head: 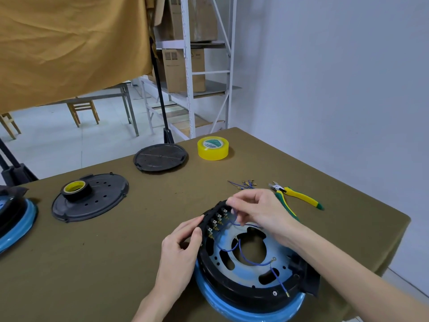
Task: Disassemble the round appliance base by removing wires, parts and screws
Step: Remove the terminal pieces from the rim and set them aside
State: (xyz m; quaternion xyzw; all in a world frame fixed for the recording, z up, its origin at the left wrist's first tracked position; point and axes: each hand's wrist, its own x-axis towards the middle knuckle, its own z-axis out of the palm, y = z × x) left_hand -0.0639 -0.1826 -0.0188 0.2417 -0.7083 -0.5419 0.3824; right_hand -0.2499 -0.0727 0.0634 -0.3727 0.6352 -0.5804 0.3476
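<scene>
Your left hand (180,246) grips the black rim of the base (249,263), which sits tilted at the table's (116,252) near edge. Your right hand (257,211) pinches a blue wire (234,220) by the terminals. Pliers (293,195) lie beyond, right.

Left grip (183,240) curled, clamping — right grip (255,209) pinching, fingertips down.
</scene>
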